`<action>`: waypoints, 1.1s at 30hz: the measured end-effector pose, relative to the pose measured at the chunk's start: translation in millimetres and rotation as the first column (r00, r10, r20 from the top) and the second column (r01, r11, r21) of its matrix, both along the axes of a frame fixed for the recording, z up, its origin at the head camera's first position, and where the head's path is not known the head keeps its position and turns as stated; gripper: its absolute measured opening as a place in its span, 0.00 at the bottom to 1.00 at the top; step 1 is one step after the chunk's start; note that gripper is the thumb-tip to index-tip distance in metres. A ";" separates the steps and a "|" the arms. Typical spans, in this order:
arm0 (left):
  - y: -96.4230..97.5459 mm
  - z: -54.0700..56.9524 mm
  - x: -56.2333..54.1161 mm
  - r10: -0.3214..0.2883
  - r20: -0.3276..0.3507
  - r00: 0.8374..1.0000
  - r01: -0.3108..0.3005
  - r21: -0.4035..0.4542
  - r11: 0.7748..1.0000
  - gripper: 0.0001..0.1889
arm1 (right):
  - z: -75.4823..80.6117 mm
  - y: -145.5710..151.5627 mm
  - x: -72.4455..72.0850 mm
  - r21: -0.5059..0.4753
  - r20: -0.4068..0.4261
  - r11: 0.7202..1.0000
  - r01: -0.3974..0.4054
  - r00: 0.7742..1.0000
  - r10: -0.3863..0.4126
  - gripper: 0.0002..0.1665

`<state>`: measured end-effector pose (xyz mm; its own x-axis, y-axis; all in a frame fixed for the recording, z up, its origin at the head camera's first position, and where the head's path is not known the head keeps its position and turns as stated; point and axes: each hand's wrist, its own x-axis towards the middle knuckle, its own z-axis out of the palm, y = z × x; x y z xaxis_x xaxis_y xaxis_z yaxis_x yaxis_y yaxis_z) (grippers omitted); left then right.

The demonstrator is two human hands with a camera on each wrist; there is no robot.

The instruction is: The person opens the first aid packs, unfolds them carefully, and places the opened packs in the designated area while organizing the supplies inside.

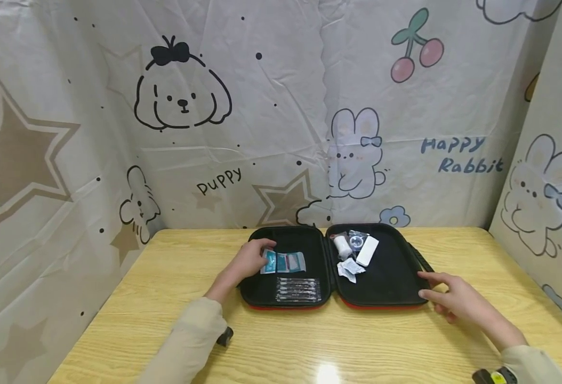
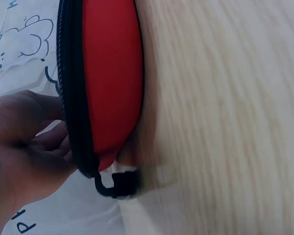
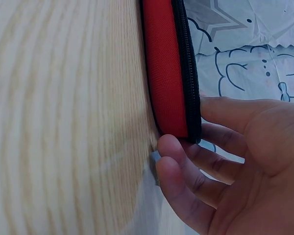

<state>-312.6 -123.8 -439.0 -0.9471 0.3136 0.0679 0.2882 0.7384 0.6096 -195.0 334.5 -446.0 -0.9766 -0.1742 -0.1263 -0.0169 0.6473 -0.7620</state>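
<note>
An unzipped zip case [image 1: 377,293], black inside with a red shell, lies spread on the table. My left hand [image 1: 251,258] reaches over its left half beside teal packets [image 1: 292,262] under a strap; its fingertips hide behind the rim in the left wrist view. Below those packets sits a clear pack of thin sticks [image 1: 298,289]. The right half holds a white roll [image 1: 342,247], a white box [image 1: 368,250] and crumpled white sachets [image 1: 350,268]. My right hand [image 1: 458,300] holds the right edge, the red shell [image 3: 165,73] showing beside its fingers [image 3: 220,110].
The case stands near the back edge of a wooden table [image 1: 281,341]. A printed curtain [image 1: 271,106] hangs behind and at both sides. A dark strap [image 1: 420,257] trails from the right half, and a zip pull [image 2: 120,183] hangs at the left corner.
</note>
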 end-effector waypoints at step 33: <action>47.0 18.3 -4.5 0.015 -0.052 0.999 -0.015 -0.005 1.000 0.21 | 0.4 -0.3 0.3 -0.014 0.003 1.000 0.002 1.000 -0.002 0.40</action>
